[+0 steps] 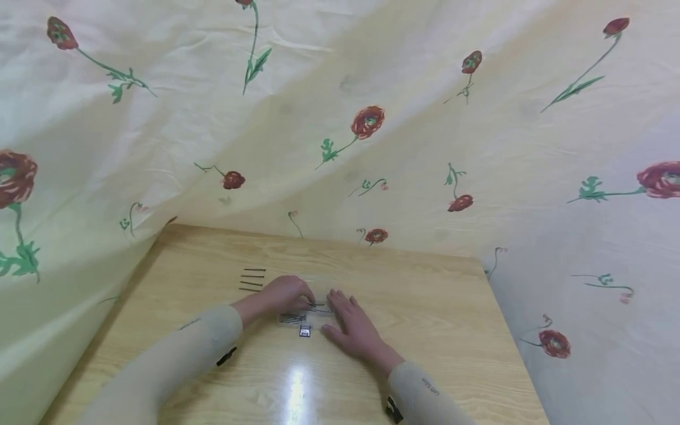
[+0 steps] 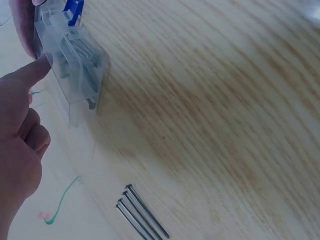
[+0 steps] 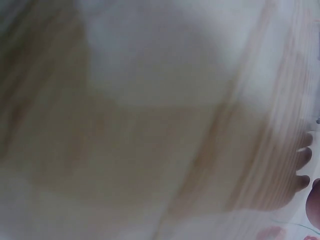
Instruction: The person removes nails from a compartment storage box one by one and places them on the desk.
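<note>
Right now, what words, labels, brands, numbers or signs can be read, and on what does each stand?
Right sleeve: blurred, perhaps "Let's Slim".
Left sleeve: print too small to read.
Blue clip on the box: any marks too small to read.

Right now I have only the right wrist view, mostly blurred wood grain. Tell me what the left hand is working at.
Observer: The left hand is at a clear plastic box; whether it pinches anything there, I cannot tell.
Operator: Report anything lying loose nearby.
Observer: Four nails lie side by side on the tabletop, to the left of the box in the head view.
Operator: Back to the box. Give me its contents.
Observer: Slim metal pieces, apparently more nails, show inside it; I cannot count them.
</note>
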Available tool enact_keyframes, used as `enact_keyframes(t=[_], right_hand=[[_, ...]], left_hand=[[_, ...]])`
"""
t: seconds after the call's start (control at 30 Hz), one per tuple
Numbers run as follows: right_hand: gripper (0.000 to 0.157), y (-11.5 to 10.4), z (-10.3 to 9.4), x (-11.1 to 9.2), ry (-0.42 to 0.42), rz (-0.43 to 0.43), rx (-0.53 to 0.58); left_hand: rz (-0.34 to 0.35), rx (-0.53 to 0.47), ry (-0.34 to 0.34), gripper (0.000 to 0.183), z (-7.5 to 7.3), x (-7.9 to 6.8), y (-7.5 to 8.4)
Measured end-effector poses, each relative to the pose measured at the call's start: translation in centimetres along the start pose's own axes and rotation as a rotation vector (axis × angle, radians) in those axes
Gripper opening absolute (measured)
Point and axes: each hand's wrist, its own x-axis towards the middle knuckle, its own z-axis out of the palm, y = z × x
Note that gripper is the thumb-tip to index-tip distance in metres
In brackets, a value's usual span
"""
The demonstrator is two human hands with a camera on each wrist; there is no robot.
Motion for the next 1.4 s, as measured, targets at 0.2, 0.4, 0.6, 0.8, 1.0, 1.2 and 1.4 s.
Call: enact_keyframes(t=[0.2, 0.4, 0.6, 0.8, 1.0, 1.2, 1.4], right_hand=[[0.081, -0.2, 0.1, 0.0, -0.004, -0.012, 0.003], [0.081, -0.1, 0.1, -0.1, -0.014, 0.005, 0.006], [0.081, 0.2, 0.2, -0.1, -0.015, 0.009, 0.003], [0.081, 0.1, 0.1, -0.1, -0.024, 0.027, 0.018], [0.082, 0.1, 0.1, -0.1, -0.014, 0.029, 0.017], [0.081, 0.0, 0.1, -0.2, 0.001, 0.008, 0.032], [0.082, -0.1, -0.1, -0.2, -0.001, 0.01, 0.023]], left_hand=[[0.039, 0.04, -0.042, 0.015, 0.4, 0.6, 0.1], [0.069, 0.092, -0.061, 0.016, 0.6, 1.0, 0.0], [0.101, 0.139, -0.058, 0.015, 0.6, 1.2, 0.2], [0.086, 0.124, -0.046, 0.007, 0.5, 1.0, 0.4], [0.077, 0.114, -0.041, 0.005, 0.3, 0.8, 0.7], [0.069, 0.086, -0.029, 0.01, 0.7, 0.4, 0.3], [0.064, 0.063, -0.002, 0.013, 1.1, -0.1, -0.5]])
